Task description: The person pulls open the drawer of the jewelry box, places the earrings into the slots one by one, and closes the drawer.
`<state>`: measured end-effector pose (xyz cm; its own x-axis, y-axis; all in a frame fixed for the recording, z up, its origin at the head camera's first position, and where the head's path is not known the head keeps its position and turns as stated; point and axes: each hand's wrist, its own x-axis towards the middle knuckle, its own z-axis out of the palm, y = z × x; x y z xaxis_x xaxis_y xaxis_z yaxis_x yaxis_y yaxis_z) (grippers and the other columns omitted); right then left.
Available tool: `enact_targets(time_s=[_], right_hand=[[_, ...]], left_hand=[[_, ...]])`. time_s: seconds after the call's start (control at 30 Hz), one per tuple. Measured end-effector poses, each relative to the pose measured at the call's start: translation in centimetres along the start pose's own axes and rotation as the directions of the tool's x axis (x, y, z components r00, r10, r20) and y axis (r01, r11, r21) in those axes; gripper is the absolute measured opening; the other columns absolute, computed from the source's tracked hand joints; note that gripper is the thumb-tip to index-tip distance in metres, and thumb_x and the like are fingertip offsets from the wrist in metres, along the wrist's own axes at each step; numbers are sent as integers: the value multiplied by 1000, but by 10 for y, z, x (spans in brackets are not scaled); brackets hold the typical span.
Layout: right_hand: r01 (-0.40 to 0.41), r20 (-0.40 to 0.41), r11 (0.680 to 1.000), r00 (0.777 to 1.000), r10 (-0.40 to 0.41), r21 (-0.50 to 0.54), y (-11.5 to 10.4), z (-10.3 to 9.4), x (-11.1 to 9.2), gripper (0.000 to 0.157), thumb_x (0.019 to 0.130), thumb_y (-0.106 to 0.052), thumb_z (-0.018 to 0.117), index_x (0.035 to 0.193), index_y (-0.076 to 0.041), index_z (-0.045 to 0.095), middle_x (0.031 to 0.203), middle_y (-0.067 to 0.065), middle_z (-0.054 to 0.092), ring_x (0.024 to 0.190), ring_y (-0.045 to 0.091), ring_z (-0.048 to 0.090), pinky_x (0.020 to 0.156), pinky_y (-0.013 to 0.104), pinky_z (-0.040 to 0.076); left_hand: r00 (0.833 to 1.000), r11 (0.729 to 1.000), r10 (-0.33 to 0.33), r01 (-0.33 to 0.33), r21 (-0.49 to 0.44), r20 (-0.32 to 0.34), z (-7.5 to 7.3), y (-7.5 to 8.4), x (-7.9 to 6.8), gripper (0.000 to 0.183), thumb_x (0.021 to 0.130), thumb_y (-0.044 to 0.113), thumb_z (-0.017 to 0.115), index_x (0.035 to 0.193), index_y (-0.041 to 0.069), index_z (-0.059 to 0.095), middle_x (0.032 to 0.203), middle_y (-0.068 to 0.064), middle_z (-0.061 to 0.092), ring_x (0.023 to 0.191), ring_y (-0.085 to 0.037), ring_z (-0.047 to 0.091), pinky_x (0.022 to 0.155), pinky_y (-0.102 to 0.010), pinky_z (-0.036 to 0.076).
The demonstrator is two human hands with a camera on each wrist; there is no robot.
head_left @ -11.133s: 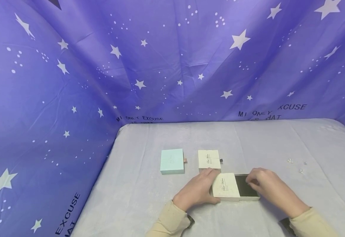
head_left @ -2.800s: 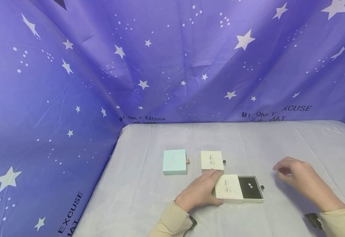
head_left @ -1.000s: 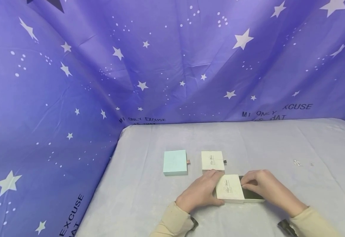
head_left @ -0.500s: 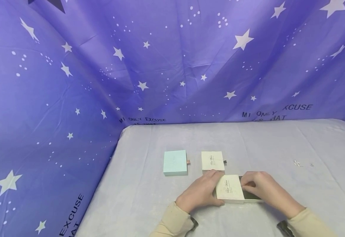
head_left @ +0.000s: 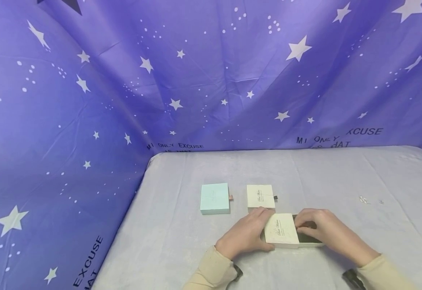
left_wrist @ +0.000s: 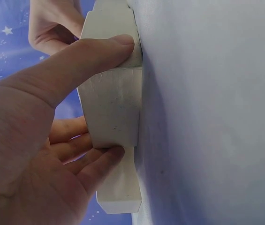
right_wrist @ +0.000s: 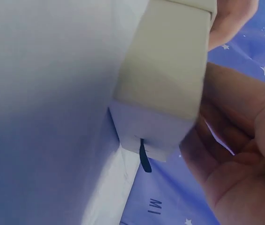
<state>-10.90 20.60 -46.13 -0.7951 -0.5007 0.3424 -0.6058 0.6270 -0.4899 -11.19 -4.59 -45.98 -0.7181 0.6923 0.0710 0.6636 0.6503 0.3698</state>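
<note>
The front box (head_left: 281, 230) lies flat on the table (head_left: 149, 245), low and right of the middle of the head view. Its drawer (head_left: 310, 244) sticks out to the right, and the part you can see inside is dark. Your left hand (head_left: 246, 233) is clamped on the box from its left end, with the thumb on the near side and fingers on the far side. Your right hand (head_left: 321, 225) is bent over the drawer, with its fingers dipping inside. You can't tell if the tips pinch anything, because the hand hides that spot. In the right wrist view, a black tab (right_wrist: 144, 157) hangs from the drawer's end.

Just behind the front box is a white box (head_left: 260, 196), closed. Your left fingers come right up to it, but you can't tell if they touch. A mint box (head_left: 214, 198) with a pinkish tab (head_left: 231, 197) lies to its left. At the right of the frame is a bunch of shiny bits (head_left: 363, 199), with one tinier bit (head_left: 381, 201) near them. Your pale sleeves (head_left: 211, 268) come in from the bottom edge. A purple curtain (head_left: 203, 72) with white stars fills the top and left.
</note>
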Motion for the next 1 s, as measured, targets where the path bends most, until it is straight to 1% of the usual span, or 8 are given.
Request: enact_targets(time_s=[0.1, 0.23, 0.37, 0.5, 0.63, 0.73, 0.87, 1.0], right_hand=[[-1, -29, 1000, 1000, 2, 11, 0, -4, -2, 28, 68, -4, 85, 85, -24, 74, 88, -10, 71, 80, -1, 63, 70, 27, 58], [-21, -37, 1000, 999, 22, 8, 0, -13, -5, 26, 71, -3, 83, 88, -21, 73, 90, -9, 71, 79, -5, 61, 69, 26, 58], [-15, -46, 1000, 999, 14, -17, -1, -24, -11, 28, 72, -1, 82, 93, -18, 73, 92, -9, 71, 79, -6, 61, 69, 27, 58], [-26, -58, 999, 998, 24, -26, 2, -32, -17, 29, 74, 0, 79, 99, -14, 73, 93, -6, 71, 77, -7, 60, 66, 26, 57], [-62, -90, 996, 994, 57, -59, 9, -35, -24, 29, 73, 0, 79, 99, -11, 72, 92, -2, 71, 76, -7, 59, 65, 27, 57], [-106, -101, 990, 990, 97, -92, 14, -36, -28, 26, 74, -1, 80, 97, -9, 72, 90, 0, 72, 75, -7, 58, 65, 28, 57], [-171, -70, 977, 984, 163, -126, 16, -38, -31, 19, 76, -5, 79, 95, -5, 73, 87, 0, 73, 73, -5, 59, 65, 31, 57], [-196, -51, 969, 980, 191, -148, 19, -37, -33, 18, 77, -7, 80, 93, -6, 74, 87, 0, 74, 75, 2, 64, 70, 36, 58]], left_hand=[[1000, 1000, -6, 6, 5, -2, 0, 0, 0, 87, 70, 35, 89, 142, 13, 46, 131, 5, 54, 120, -3, 51, 106, -13, 37], [1000, 1000, -12, 12, 11, -1, 0, 0, 0, 88, 70, 35, 89, 142, 12, 45, 132, 5, 54, 120, -4, 51, 107, -14, 38], [1000, 1000, -12, 12, 11, 4, -1, 1, 0, 88, 70, 35, 89, 143, 11, 46, 133, 4, 54, 121, -5, 51, 108, -15, 37], [1000, 1000, -10, 10, 24, 4, -1, 2, 0, 87, 71, 35, 88, 143, 11, 46, 133, 4, 54, 123, -5, 51, 108, -15, 37], [1000, 999, -6, 6, 32, 2, 0, 2, 0, 87, 70, 35, 88, 143, 11, 45, 133, 4, 54, 123, -5, 50, 109, -15, 36], [1000, 999, -8, 8, 32, 1, 0, 1, 0, 88, 70, 36, 89, 143, 11, 45, 133, 5, 54, 123, -5, 51, 109, -15, 36], [1000, 999, -10, 10, 30, 4, 0, 1, 0, 89, 70, 37, 89, 143, 11, 45, 134, 4, 54, 124, -5, 50, 109, -15, 36], [1000, 999, -2, 2, 33, 1, 0, 1, 0, 88, 70, 36, 89, 142, 10, 46, 134, 4, 54, 124, -5, 50, 109, -15, 36]])
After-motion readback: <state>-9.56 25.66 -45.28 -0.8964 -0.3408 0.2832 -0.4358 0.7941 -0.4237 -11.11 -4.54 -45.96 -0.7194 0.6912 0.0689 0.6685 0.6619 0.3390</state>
